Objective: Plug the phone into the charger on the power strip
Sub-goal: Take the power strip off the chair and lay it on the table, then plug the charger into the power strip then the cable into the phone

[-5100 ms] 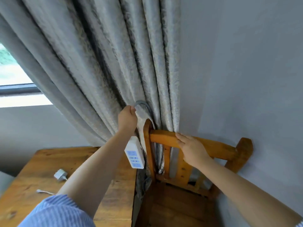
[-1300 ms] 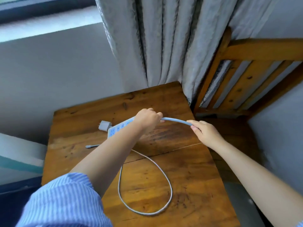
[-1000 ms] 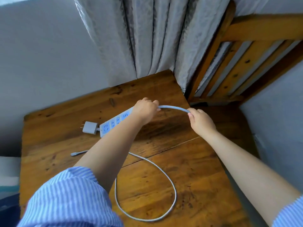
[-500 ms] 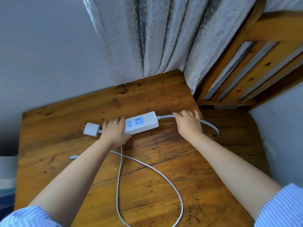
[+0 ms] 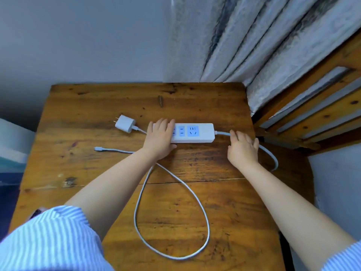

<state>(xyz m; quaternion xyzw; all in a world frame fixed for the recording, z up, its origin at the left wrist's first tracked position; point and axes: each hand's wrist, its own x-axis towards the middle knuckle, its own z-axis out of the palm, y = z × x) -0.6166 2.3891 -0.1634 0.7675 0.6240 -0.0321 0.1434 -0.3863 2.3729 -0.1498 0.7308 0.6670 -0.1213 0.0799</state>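
A white power strip [image 5: 195, 133] with blue sockets lies flat on the wooden table [image 5: 195, 98]. My left hand [image 5: 159, 137] covers its left end, fingers over the top and thumb on the near side. My right hand [image 5: 243, 147] lies on the strip's grey cord [image 5: 271, 155], which curves off the table's right edge. A white charger [image 5: 125, 123] lies unplugged just left of the strip, prongs pointing left. Its white cable [image 5: 203, 212] runs under my left arm, makes a big loop and ends in a free connector [image 5: 96, 148]. I see no phone.
A grey curtain [image 5: 254, 45] hangs behind the table's far right corner. A wooden chair [image 5: 322, 106] stands close on the right. A grey wall runs behind. A small dark object [image 5: 36, 213] peeks out by my left sleeve.
The power strip came off the chair, was carried over and now lies flat on the table. My left hand slid to its left end; my right hand stays on the cord.
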